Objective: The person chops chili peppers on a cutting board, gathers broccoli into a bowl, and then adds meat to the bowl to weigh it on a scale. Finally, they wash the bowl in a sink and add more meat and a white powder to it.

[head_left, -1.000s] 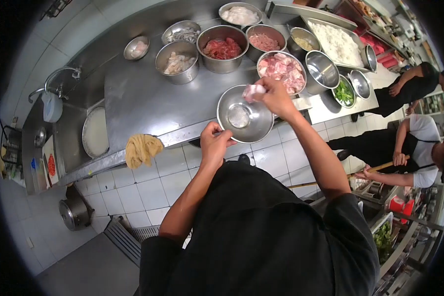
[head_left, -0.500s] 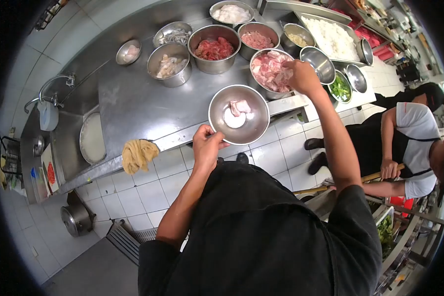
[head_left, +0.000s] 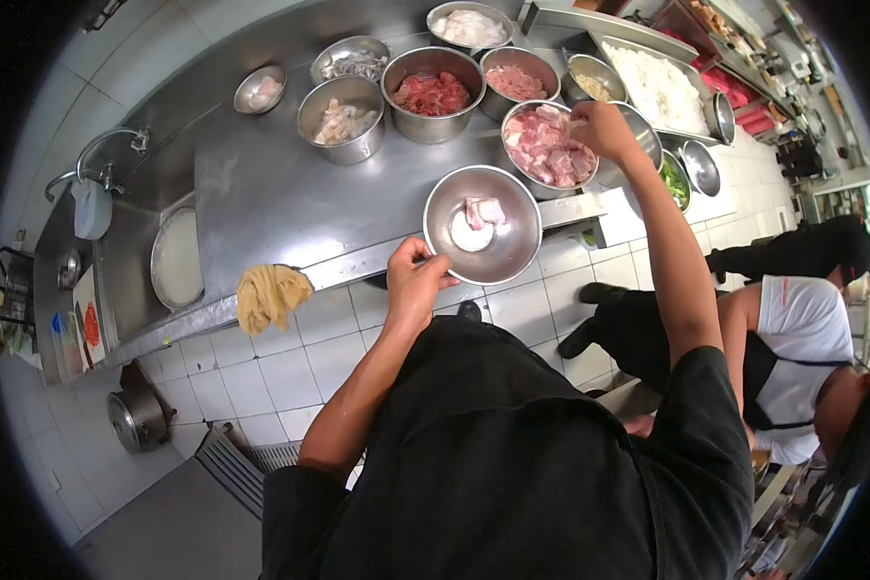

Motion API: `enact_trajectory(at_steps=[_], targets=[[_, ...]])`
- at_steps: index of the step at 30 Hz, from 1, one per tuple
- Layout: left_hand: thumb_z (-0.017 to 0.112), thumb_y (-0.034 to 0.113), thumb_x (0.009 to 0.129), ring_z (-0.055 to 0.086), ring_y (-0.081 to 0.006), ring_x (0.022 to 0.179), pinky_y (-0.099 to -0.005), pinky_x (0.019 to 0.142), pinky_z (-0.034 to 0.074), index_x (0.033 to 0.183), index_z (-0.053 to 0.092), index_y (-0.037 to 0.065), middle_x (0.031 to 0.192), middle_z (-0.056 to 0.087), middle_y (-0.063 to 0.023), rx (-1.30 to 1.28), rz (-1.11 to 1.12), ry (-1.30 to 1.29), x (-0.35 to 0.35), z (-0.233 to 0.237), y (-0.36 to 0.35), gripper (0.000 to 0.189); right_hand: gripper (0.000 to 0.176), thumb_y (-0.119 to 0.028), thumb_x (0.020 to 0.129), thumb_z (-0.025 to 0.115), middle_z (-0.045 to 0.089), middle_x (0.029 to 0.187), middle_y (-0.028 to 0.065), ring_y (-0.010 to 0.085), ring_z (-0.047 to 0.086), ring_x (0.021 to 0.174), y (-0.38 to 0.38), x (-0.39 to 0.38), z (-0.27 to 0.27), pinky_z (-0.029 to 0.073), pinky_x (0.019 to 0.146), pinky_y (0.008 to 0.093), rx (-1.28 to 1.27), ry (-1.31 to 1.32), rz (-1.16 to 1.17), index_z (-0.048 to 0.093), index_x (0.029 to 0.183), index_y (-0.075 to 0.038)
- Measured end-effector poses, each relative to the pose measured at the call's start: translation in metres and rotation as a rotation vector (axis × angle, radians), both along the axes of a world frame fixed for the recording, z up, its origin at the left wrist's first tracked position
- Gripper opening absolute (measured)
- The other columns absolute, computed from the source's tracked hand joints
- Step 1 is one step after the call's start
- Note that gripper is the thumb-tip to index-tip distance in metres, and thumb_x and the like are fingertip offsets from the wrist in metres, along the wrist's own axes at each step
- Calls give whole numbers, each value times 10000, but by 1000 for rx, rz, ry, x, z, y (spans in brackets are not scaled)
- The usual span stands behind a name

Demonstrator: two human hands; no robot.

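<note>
My left hand (head_left: 419,282) pinches the near-left rim of a steel bowl (head_left: 517,237), held at the counter's front edge. One pale pink chunk of meat (head_left: 484,212) lies inside it. Beyond stands a steel pot (head_left: 563,192) heaped with raw meat pieces (head_left: 548,145). Over this pot's right side is my right hand (head_left: 601,133), its fingers bent down and together at the edge of the meat. What the fingertips hold, if anything, is too hidden to name.
Steel pots of red meat (head_left: 433,95), minced meat (head_left: 515,83) and pale seafood (head_left: 344,124) stand behind. A tray of white food (head_left: 655,89) is at back right. A yellow cloth (head_left: 273,298) hangs over the counter edge. A co-worker (head_left: 797,338) is at right.
My right hand has risen slightly and shifted right toward the meat pot's rim. My left hand still holds the bowl. The co-worker at right has moved nearer and bent lower.
</note>
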State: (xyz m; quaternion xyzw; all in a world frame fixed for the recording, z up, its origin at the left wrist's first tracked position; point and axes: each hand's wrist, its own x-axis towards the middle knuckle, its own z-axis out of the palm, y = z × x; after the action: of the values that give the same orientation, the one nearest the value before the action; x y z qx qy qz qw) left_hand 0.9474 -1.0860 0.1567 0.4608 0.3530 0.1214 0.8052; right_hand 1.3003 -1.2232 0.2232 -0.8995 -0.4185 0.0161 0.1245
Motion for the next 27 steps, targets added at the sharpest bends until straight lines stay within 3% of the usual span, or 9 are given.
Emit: enact_trajectory(at_steps=[4,5,10,12,14,16,18,25,27], targets=[[571,-52,771,624,-167,695,-293,596,587,811,486,5,844,534,-69,-6,7,7,0,-1,4,109,288,-229,700,754,685,830,183,301,672,766,13,-10,39,514,723,370,180,139,-53,701,903,-32],[570,-53,772,624,-168,693,-292,595,588,811,486,6,843,536,-71,-7,4,11,1,1,5,110,233,-145,753,732,666,787,88,147,593,726,17,-15,45,469,682,314,195,186,-61,663,929,-8],[565,-57,773,626,-172,698,-309,599,590,809,482,9,831,538,-72,-19,16,-13,5,0,9,112,280,-43,715,684,647,838,68,159,598,710,41,-83,53,487,698,291,155,276,264,657,992,-11],[563,-57,774,626,-175,699,-316,602,590,809,480,9,825,537,-69,-24,16,-18,4,0,11,112,346,1,687,638,665,870,125,174,628,725,40,-105,44,514,659,306,44,476,274,665,1032,-20],[562,-58,774,626,-177,699,-320,605,591,809,479,10,817,538,-65,-30,20,-18,2,-1,14,113,325,-114,729,627,696,921,162,322,673,858,36,-100,48,524,785,408,13,367,96,678,1043,-48],[561,-60,773,624,-175,697,-319,604,590,807,478,10,812,537,-62,-26,17,3,-6,-1,19,114,275,-127,713,638,693,901,178,361,668,847,21,-58,28,531,778,431,-225,-16,-36,700,969,-49],[562,-61,773,621,-172,696,-318,602,590,806,477,10,809,536,-60,-20,24,2,-11,2,23,115,253,-93,709,624,677,920,219,384,651,877,2,-42,13,520,769,418,-381,24,-158,702,942,-32],[569,-58,773,616,-165,688,-316,598,588,788,463,18,810,532,-59,-8,19,28,-32,4,35,132,304,-78,687,620,686,966,187,360,651,922,3,-65,11,512,838,421,61,86,-80,706,978,-63],[570,-58,773,614,-164,685,-314,598,588,781,456,24,809,533,-59,5,24,32,-24,7,38,141,317,-104,702,649,688,958,180,350,657,887,19,-75,4,513,813,411,14,89,96,695,1012,-60]])
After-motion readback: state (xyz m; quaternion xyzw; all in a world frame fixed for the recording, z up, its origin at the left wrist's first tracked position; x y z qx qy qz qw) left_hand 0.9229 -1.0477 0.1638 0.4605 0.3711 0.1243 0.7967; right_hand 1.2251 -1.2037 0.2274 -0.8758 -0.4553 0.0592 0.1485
